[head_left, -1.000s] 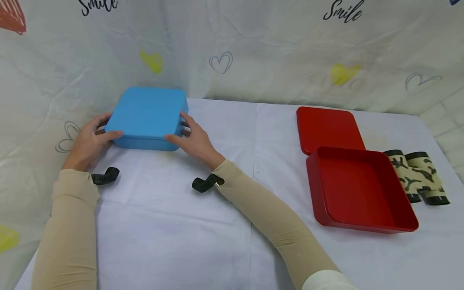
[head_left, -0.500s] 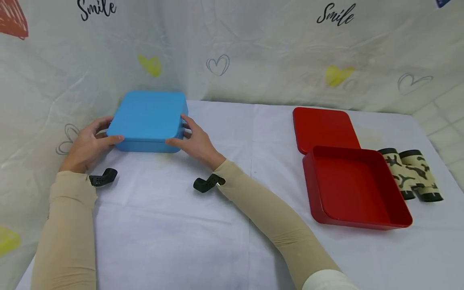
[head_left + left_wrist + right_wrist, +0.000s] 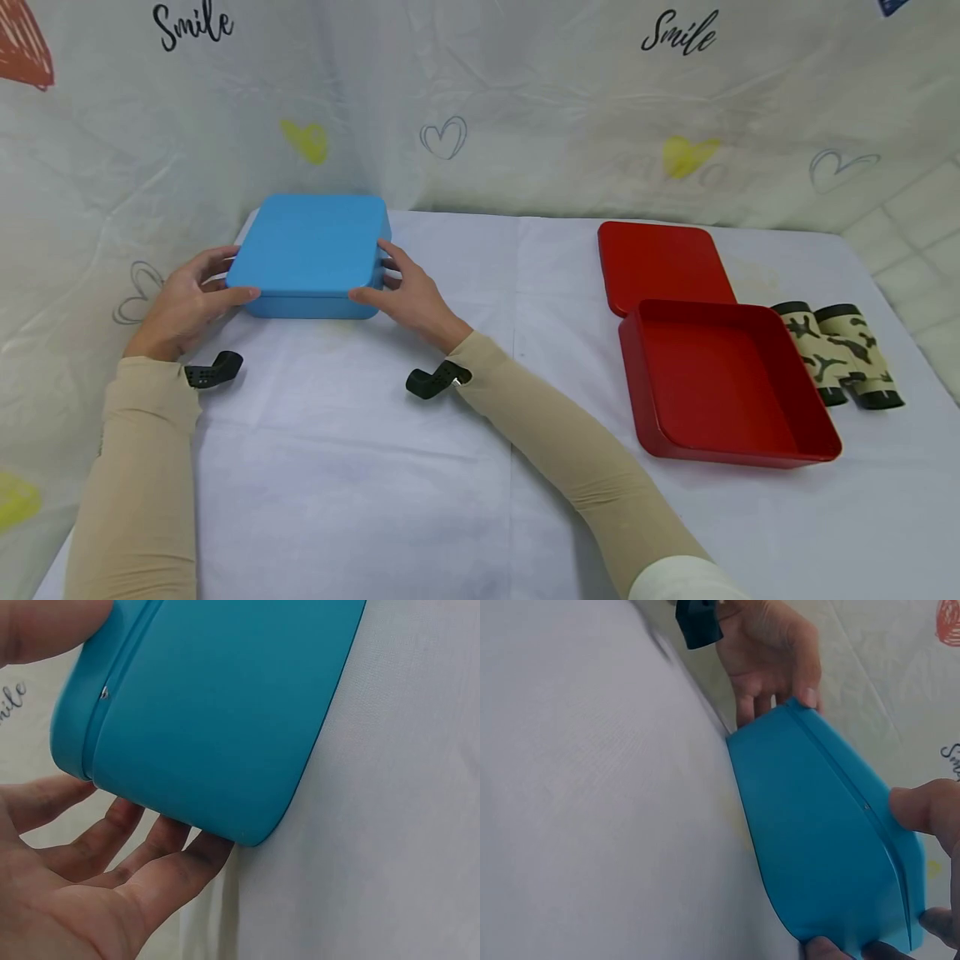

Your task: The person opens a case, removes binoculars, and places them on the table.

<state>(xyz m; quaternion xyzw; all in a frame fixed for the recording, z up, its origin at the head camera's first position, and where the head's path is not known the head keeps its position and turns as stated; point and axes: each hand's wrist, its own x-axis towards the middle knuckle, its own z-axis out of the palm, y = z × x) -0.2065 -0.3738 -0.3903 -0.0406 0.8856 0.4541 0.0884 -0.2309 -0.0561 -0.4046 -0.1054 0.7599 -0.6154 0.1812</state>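
Note:
A light blue rectangular box with its lid on sits at the back left of the white-covered table. My left hand holds its left end, thumb at the front corner and fingers along the side. At the opposite end my right hand grips the box, thumb on the front face near the lid seam and fingers around the right side. In the left wrist view the fingertips press the box's rounded end, close to its lower edge. Both hands show on the box in the right wrist view.
An uncovered red box stands at the right, with a red lid lying behind it. Camouflage-patterned binoculars lie beside the red box. A printed sheet hangs along the table's back and left edges.
The blue box and both hands have shifted slightly right and toward me, keeping the same grip. The head view has turned a little, so the red box and binoculars appear further left.

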